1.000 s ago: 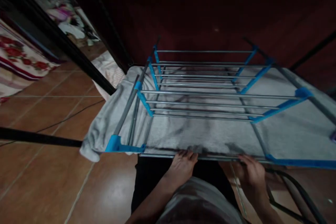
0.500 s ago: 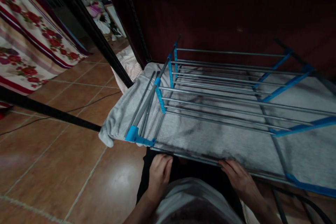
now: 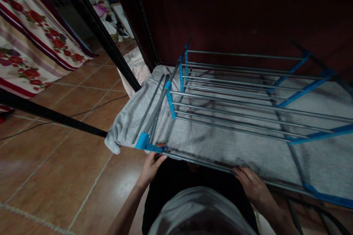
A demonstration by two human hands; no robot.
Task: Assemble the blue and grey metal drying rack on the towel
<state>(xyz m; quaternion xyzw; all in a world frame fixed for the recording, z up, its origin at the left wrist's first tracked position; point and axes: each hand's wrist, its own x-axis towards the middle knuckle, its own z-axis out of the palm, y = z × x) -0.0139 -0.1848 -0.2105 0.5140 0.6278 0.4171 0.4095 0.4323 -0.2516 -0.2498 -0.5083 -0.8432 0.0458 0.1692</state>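
A clothes drying rack (image 3: 223,100) of grey metal rods and blue plastic brackets lies across a grey blanket (image 3: 209,136) in front of me. At its near left corner, my left hand (image 3: 151,164) is closed around the end of the front rod (image 3: 198,162), beside the blue corner joint (image 3: 142,141). Some of its fingers are hidden under the joint. My right hand (image 3: 250,183) grips the same front rod farther right, fingers over the top and thumb out of sight. Thin grey rods (image 3: 147,110) lie over the blanket left of the rack.
Black metal bars (image 3: 91,18) rise at the left. Behind the rack stands a dark red panel (image 3: 234,11). A floral curtain (image 3: 30,44) hangs at the far left, over a tiled floor (image 3: 55,169) crossed by a thin cable (image 3: 88,111). Piled clothes (image 3: 106,16) show in the background.
My left hand has moved left along the front rod to the blue corner joint and taken hold there. The rack has shifted slightly right in view. My right hand stays on the rod.
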